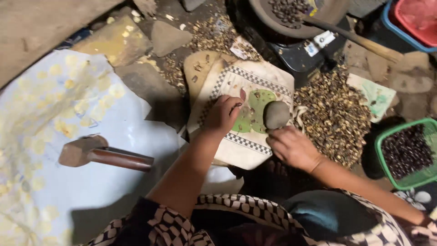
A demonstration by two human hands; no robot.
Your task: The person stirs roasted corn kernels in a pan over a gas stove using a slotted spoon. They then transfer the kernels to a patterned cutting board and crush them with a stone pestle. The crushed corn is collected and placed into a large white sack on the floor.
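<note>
The grey stone (276,114) stands on end on the patterned cloth (236,136), its long axis running from six o'clock up to twelve, rounded top toward the dark pan (273,18). The right hand (293,146) grips it from below at five o'clock, fingers curled around the base — fingertips tucked under and out of sight. At nine o'clock from the stone the left hand (221,114) rests knuckles-up on the cloth, fingers pinched on a small dark nut (236,107), too small to make out clearly. Both forearms slope in from the bottom edge, the left nearly straight, the right bent in from four o'clock. A wooden mallet (102,154) lies well apart at left — handle pointing to three o'clock.
</note>
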